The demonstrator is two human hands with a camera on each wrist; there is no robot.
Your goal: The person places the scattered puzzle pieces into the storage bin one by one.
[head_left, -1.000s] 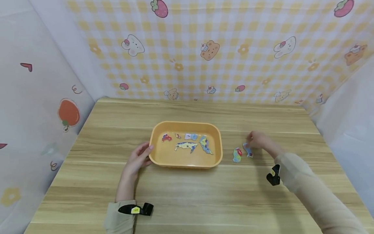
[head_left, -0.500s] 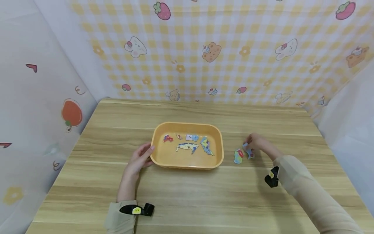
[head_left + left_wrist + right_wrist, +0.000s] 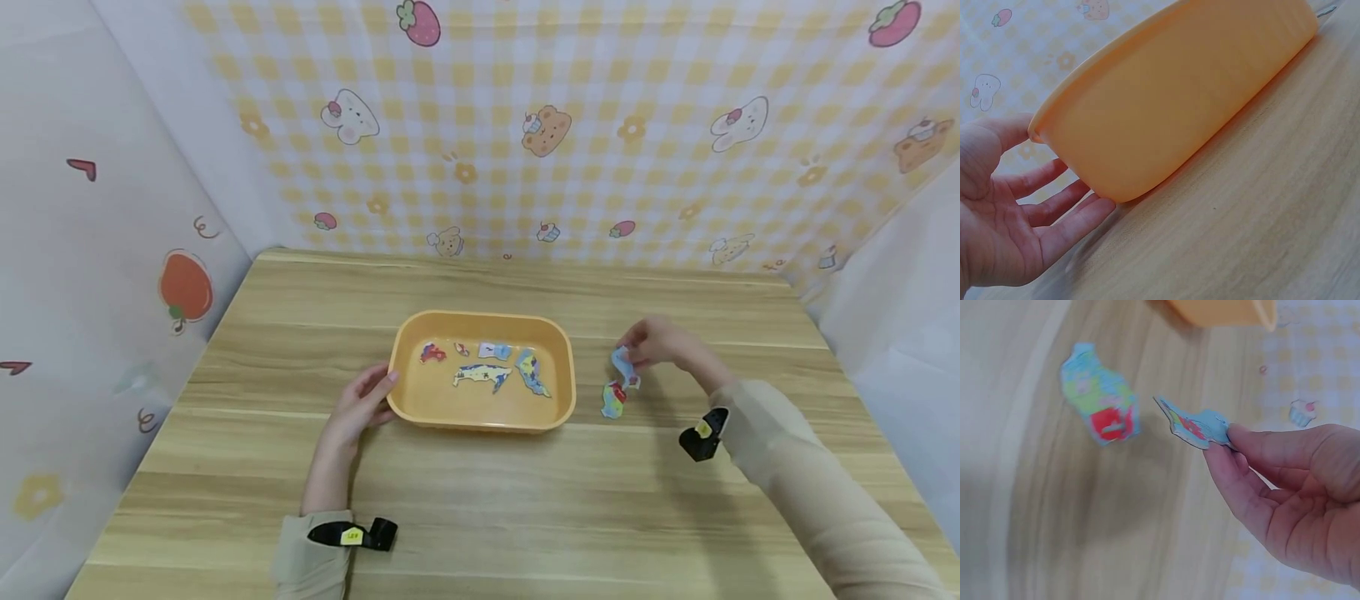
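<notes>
Between thumb and fingers, my right hand (image 3: pixel 660 343) pinches a light-blue puzzle piece (image 3: pixel 1200 428) with a red patch, raised above the table. Another puzzle piece (image 3: pixel 1099 394), green and blue with a red print, lies flat on the wood just below it. My left hand (image 3: pixel 363 404) holds the left end of a yellow plastic tray (image 3: pixel 1166 94), thumb at the rim and fingertips against the outer wall. Inside the tray are several printed pieces, among them a long cream-and-blue piece (image 3: pixel 480 374), a curved blue-and-yellow piece (image 3: pixel 532 372) and a red piece (image 3: pixel 432 352).
The wooden table (image 3: pixel 487 508) runs back to a yellow checked cloth (image 3: pixel 480 167) with cartoon prints. White cloth walls (image 3: pixel 97 250) border the left and right sides. Black wrist cameras (image 3: pixel 352 535) sit on both sleeves.
My right hand has gripped the blue puzzle piece, lifted it from the table and brought it slightly left. The left hand stays at the tray.
</notes>
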